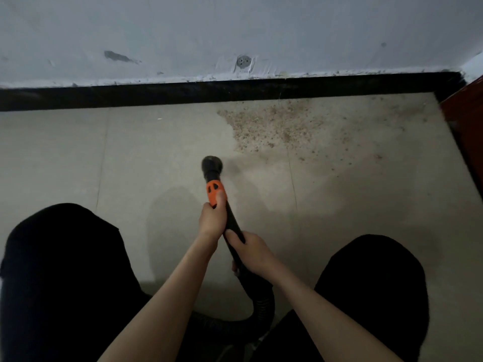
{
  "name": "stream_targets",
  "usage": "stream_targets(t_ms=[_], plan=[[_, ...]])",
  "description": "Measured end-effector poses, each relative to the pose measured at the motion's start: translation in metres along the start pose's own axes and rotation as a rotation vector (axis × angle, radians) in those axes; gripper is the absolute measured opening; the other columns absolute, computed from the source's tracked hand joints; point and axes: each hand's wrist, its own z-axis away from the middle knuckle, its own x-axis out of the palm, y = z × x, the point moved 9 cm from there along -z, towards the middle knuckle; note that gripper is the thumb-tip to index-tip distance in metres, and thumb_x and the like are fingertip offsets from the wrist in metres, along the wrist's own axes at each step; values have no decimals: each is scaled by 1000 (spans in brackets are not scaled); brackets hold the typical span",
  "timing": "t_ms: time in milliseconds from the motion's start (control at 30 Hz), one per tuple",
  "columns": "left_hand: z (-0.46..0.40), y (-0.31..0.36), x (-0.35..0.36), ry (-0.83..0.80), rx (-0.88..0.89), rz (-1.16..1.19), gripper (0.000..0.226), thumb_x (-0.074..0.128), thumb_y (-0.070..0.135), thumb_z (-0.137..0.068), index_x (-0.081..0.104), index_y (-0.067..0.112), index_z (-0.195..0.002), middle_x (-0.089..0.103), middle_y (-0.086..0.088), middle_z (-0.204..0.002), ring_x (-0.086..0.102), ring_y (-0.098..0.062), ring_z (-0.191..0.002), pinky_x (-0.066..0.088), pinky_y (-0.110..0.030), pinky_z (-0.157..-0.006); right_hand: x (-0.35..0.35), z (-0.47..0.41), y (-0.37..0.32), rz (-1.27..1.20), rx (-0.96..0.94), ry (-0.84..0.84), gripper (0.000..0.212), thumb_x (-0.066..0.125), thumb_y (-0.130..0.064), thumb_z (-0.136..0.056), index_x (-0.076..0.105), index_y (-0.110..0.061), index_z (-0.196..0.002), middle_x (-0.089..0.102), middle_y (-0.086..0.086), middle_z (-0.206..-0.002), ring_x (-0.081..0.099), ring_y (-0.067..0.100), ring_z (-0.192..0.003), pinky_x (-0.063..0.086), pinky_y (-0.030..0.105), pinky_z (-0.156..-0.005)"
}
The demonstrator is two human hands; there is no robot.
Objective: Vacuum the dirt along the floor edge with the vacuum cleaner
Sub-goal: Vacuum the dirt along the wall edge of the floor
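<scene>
Your left hand [212, 218] is covering the lower end of the orange collar [214, 192], and your right hand [252, 250] is hiding a stretch of the black wand [231, 223] beneath its fingers. The ribbed hose [264, 307] is curling down behind your left forearm [162, 296] and running out of sight between your dark-clad knees, so the vacuum's body is not showing. The nozzle [212, 164] is looking blurred, and you cannot tell whether it is touching the floor [65, 158]. The reddish wooden edge [467, 108] at the right is being cut off by the frame.
</scene>
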Motion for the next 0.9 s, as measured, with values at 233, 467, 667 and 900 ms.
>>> stream_targets(t_ms=[233,467,667,900], plan=[[-10,-37,-35,-19,-74,129,49,35,53,-96,55,8,-97,60,-9,-88,59,-21,-79,47,-30,-62,38,-21,-2,213,28,-130,45,40,-54,-97,53,-15,-76,62,-1,-47,59,13,-41,47,22,-49],[3,-19,24,-239,-42,-30,52,35,53,-96,50,6,-114,59,-12,-99,58,-25,-88,48,-32,-73,0,3,31,128,115,274,36,42,-55,-94,50,-23,-80,61,-5,-46,59,11,-40,44,25,-42],[9,-42,23,-347,-162,143,43,41,51,-95,53,9,-101,57,-6,-82,59,-17,-71,47,-27,-57,14,9,35,237,150,219,40,41,-53,-94,56,-17,-87,68,7,-71,67,26,-66,53,36,-61],[19,-32,41,-478,-163,101,43,39,48,-97,50,7,-108,56,-8,-84,59,-20,-74,50,-31,-63,2,19,38,124,164,268,34,44,-46,-97,56,-17,-85,65,8,-78,65,30,-76,48,35,-64]])
